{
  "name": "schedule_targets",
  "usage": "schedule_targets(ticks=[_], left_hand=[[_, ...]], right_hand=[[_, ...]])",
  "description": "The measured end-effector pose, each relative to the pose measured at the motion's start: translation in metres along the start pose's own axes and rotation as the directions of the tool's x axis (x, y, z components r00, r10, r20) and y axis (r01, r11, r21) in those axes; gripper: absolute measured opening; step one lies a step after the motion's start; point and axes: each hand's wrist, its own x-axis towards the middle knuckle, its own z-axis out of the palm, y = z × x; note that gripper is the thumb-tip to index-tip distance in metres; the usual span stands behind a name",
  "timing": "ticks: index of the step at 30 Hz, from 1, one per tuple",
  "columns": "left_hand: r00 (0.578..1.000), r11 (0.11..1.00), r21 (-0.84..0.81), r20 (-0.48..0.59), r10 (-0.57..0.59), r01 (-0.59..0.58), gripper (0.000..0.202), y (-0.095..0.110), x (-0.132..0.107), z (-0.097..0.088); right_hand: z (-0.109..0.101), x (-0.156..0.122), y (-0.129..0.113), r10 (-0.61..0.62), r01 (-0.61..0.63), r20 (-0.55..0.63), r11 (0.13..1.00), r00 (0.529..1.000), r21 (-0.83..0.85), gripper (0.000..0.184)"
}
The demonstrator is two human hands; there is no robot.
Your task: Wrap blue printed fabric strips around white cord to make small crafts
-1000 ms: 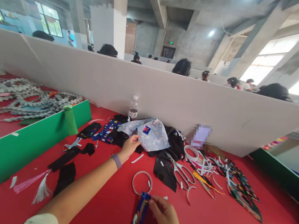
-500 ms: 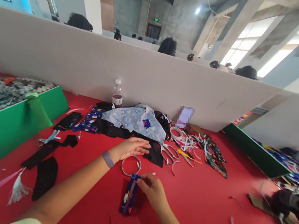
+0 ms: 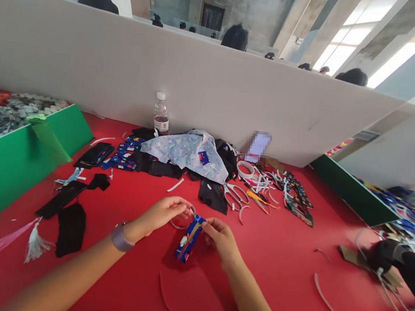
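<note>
My right hand [image 3: 218,235] pinches the upper end of a narrow dark blue patterned fabric strip [image 3: 188,241] with a brownish band along its middle. The strip hangs tilted above the red table. My left hand [image 3: 166,214] is at the strip's top end, fingers curved and apart, with nothing visibly held; whether its fingertips touch the strip is unclear. Behind those fingertips is a thin pale ring [image 3: 178,226], partly covered by the hand. Scissors [image 3: 236,195] with pale handles lie beyond my right hand, beside a black cloth piece [image 3: 212,196].
Light blue floral cloth [image 3: 188,153] lies over dark fabric at the back, near a bottle [image 3: 161,114] and a phone [image 3: 258,146]. A tape roll [image 3: 245,169] sits among trimmings. Green-walled bins [image 3: 13,167] flank the red table. Tassels [image 3: 35,243] lie left. A partition [image 3: 202,74] stands behind.
My left hand has come down beside the fabric strip, its stretched fingers now curved. My right hand has raised the strip slightly towards it. The view has tilted downward.
</note>
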Motion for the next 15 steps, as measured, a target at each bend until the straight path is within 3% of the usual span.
schedule_targets(ticks=[4, 7, 12, 15], left_hand=[[0.972, 0.982, -0.083, 0.174, -0.156, 0.172, 0.045, -0.007, -0.017, 0.009], [0.946, 0.966, -0.113, 0.258, -0.197, 0.232, 0.048, -0.014, -0.024, 0.014], [0.960, 0.983, -0.022, 0.217, -0.175, 0.184, 0.038, -0.018, -0.029, 0.012], [0.970, 0.987, -0.050, 0.197, -0.141, 0.154, 0.033, -0.017, -0.030, 0.007]], right_hand=[[-0.001, 0.002, 0.001, -0.028, 0.029, -0.028, 0.999, 0.999, 0.031, 0.037], [0.000, 0.002, 0.002, -0.079, 0.080, -0.064, 0.997, 0.995, 0.015, 0.038], [-0.001, 0.005, -0.007, -0.175, 0.163, -0.078, 0.976, 0.981, -0.145, 0.039], [-0.015, 0.027, -0.028, -0.254, 0.209, -0.113, 0.928, 0.961, -0.310, 0.038]])
